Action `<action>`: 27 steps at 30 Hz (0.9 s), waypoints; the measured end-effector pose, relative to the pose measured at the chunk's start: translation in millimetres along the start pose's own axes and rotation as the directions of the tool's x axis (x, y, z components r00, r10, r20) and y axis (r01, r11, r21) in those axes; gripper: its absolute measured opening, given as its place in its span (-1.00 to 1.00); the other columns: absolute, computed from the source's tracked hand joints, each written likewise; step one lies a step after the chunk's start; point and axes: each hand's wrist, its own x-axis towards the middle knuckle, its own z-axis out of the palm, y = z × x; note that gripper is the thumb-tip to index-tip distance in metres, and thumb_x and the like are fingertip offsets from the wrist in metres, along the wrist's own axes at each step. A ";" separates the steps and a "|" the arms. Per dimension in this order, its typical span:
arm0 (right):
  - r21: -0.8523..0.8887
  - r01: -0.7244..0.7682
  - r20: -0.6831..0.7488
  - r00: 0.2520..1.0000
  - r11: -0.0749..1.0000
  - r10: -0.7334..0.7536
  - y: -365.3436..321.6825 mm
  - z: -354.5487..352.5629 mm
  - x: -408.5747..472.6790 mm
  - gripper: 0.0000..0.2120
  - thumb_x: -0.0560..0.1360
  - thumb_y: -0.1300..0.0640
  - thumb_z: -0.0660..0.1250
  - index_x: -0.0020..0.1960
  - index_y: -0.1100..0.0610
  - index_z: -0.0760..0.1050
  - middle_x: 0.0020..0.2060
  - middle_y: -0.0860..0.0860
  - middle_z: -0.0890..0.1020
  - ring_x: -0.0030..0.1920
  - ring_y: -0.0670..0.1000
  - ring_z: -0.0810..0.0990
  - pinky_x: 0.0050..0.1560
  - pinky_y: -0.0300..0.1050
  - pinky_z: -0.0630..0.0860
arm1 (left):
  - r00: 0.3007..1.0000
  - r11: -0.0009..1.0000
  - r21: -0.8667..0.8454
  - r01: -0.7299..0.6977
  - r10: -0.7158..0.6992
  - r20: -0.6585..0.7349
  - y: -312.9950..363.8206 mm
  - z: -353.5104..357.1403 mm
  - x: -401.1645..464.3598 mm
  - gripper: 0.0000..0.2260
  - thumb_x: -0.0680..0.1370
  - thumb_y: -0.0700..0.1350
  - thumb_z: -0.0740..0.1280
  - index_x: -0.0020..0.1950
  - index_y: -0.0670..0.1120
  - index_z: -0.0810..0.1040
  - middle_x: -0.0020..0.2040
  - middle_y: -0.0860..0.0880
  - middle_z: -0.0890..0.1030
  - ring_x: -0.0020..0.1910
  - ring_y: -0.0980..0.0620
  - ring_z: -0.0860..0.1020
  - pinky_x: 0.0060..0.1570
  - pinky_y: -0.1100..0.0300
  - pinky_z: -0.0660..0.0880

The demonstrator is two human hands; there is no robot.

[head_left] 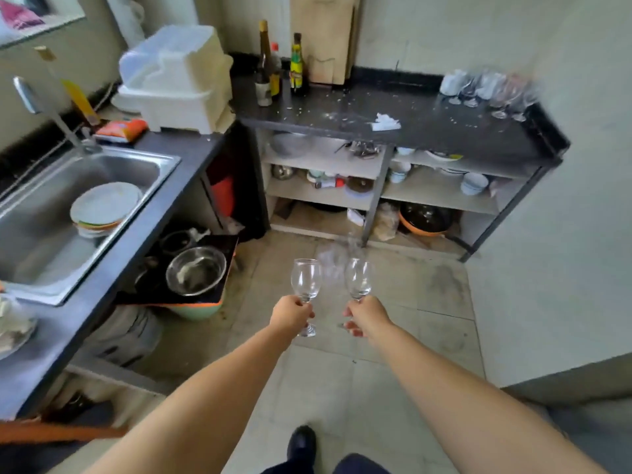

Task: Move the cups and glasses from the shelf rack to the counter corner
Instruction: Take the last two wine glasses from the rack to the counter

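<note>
- the left hand [290,314] grips the stem of a clear wine glass [306,280], fingers curled round it, the bowl upright above the fist and the foot showing just below it
- the right hand [366,321] grips the stem of a second wine glass [358,278] the same way, bowl upright, its foot mostly hidden by the fingers
- both glasses are held out over the tiled floor [376,336], side by side and close, bowls apart and not touching
- ahead stands the dark counter [427,131]; at its far right corner, against the wall, a cluster of stemmed glasses [499,94] stands, blurred, with what looks like a white cup [451,83] at the cluster's left edge
- near the middle of the counter's front edge lies a crumpled white tissue [385,122], with pale crumbs scattered around it
- at the counter's far left corner stand several bottles [278,68], and a wooden board [323,39] leans on the wall behind them
- under the counter, open shelves [325,165] hold bowls, plates and small jars; a dark pan [425,218] sits on the bottom level at the right
- on the left a steel sink [68,217] holds a stack of plates [104,206]; a white plastic dish rack [178,80] sits at the corner beyond the sink
- below the sink counter a steel bowl [196,270] rests on a dark tray
- one dark shoe [301,443] shows at the bottom edge of the floor
</note>
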 end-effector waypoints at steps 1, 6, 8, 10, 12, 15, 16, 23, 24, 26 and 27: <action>0.037 -0.002 -0.026 1.000 0.999 0.003 -5.0 -7.6 4.7 -0.86 0.56 0.26 0.11 -0.12 0.19 0.41 -0.29 0.05 0.53 -0.49 -0.01 0.48 -0.60 -0.33 0.34 | 0.999 0.999 0.032 -0.029 0.028 0.021 12.2 3.8 9.3 -0.84 0.54 -0.27 0.21 -0.19 -0.18 0.53 -0.28 -0.03 0.58 -0.46 0.05 0.47 -0.45 0.26 0.45; 0.150 -0.021 -0.134 0.990 0.989 0.041 -25.1 -48.4 25.0 -0.89 0.57 0.26 0.11 -0.01 0.20 0.41 -0.33 0.02 0.52 -0.48 -0.03 0.48 -0.63 -0.34 0.34 | 0.990 0.991 0.097 -0.093 0.082 0.113 64.8 33.0 47.0 -0.81 0.54 -0.27 0.20 -0.25 -0.18 0.51 -0.20 -0.08 0.61 -0.45 0.05 0.47 -0.35 0.22 0.46; 0.176 -0.029 -0.181 0.982 0.984 0.061 -34.6 -68.2 39.4 -0.85 0.58 0.25 0.11 -0.09 0.21 0.43 -0.35 0.04 0.52 -0.48 -0.02 0.48 -0.57 -0.28 0.38 | 0.981 0.983 0.130 -0.132 0.111 0.160 89.3 49.9 62.5 -0.85 0.54 -0.26 0.20 -0.15 -0.21 0.54 -0.16 -0.07 0.62 -0.44 0.07 0.47 -0.36 0.24 0.45; 0.198 -0.031 -0.220 0.973 0.980 0.075 -43.4 -85.1 55.6 -0.79 0.58 0.26 0.10 -0.19 0.20 0.43 -0.34 0.07 0.53 -0.48 -0.01 0.48 -0.51 -0.22 0.40 | 0.971 0.974 0.147 -0.170 0.140 0.194 110.7 64.5 76.7 -0.87 0.54 -0.25 0.20 -0.10 -0.22 0.54 -0.15 -0.07 0.62 -0.44 0.07 0.47 -0.37 0.24 0.44; 0.226 -0.034 -0.242 0.966 0.974 0.090 -52.8 -104.9 77.3 -0.81 0.58 0.26 0.10 -0.15 0.21 0.43 -0.29 0.08 0.54 -0.48 -0.02 0.49 -0.50 -0.22 0.40 | 0.962 0.971 0.152 -0.187 0.149 0.230 133.8 84.8 96.8 -0.88 0.55 -0.25 0.21 -0.09 -0.21 0.52 -0.14 -0.07 0.62 -0.44 0.08 0.46 -0.41 0.24 0.43; 0.252 -0.042 -0.255 0.961 0.967 0.108 -68.8 -134.3 111.4 -0.86 0.59 0.25 0.10 0.00 0.22 0.44 -0.29 0.06 0.55 -0.49 -0.04 0.50 -0.53 -0.24 0.40 | 0.954 0.970 0.151 -0.191 0.148 0.260 166.9 113.2 126.5 -0.89 0.55 -0.26 0.21 -0.09 -0.23 0.52 -0.15 -0.07 0.61 -0.45 0.10 0.44 -0.54 0.35 0.39; 0.265 -0.039 -0.257 0.960 0.964 0.109 -74.0 -144.6 123.0 -0.85 0.59 0.25 0.10 0.06 0.22 0.44 -0.26 0.06 0.56 -0.49 -0.04 0.50 -0.55 -0.26 0.40 | 0.953 0.970 0.148 -0.194 0.150 0.263 177.9 123.2 136.2 -0.89 0.54 -0.27 0.20 -0.09 -0.23 0.52 -0.15 -0.08 0.61 -0.45 0.11 0.44 -0.56 0.38 0.38; 0.242 -0.019 -0.284 0.955 0.970 0.089 -134.4 -251.8 222.4 -0.78 0.60 0.22 0.11 0.16 0.24 0.46 -0.19 0.04 0.57 -0.45 -0.05 0.51 -0.60 -0.29 0.40 | 0.948 0.979 0.110 -0.171 0.133 0.289 280.7 202.2 219.8 -0.85 0.55 -0.27 0.20 -0.20 -0.20 0.49 -0.12 -0.11 0.61 -0.41 0.06 0.44 -0.30 0.20 0.45; 0.235 -0.002 -0.295 0.953 0.972 0.073 -144.2 -266.4 232.9 -0.79 0.60 0.22 0.12 0.14 0.24 0.47 -0.19 0.05 0.56 -0.45 -0.04 0.50 -0.60 -0.30 0.40 | 0.949 0.981 0.097 -0.169 0.135 0.285 292.9 211.1 229.8 -0.82 0.55 -0.27 0.20 -0.24 -0.16 0.48 -0.12 -0.11 0.61 -0.40 0.06 0.45 -0.24 0.18 0.48; 0.244 0.008 -0.307 0.949 0.970 0.069 -161.0 -292.7 256.1 -0.85 0.60 0.24 0.13 0.07 0.22 0.46 -0.20 0.06 0.55 -0.45 -0.03 0.48 -0.60 -0.30 0.39 | 0.949 0.983 0.079 -0.164 0.136 0.286 315.0 228.8 251.7 -0.79 0.55 -0.27 0.22 -0.28 -0.12 0.48 -0.12 -0.13 0.62 -0.40 0.05 0.46 -0.19 0.14 0.50; 0.251 0.005 -0.306 0.949 0.968 0.075 -168.5 -302.8 267.0 -0.88 0.60 0.24 0.13 0.04 0.20 0.44 -0.23 0.04 0.54 -0.45 -0.03 0.48 -0.60 -0.30 0.40 | 0.949 0.985 0.077 -0.155 0.126 0.290 325.7 235.7 261.7 -0.79 0.55 -0.27 0.22 -0.28 -0.12 0.48 -0.11 -0.14 0.62 -0.40 0.05 0.46 -0.22 0.15 0.49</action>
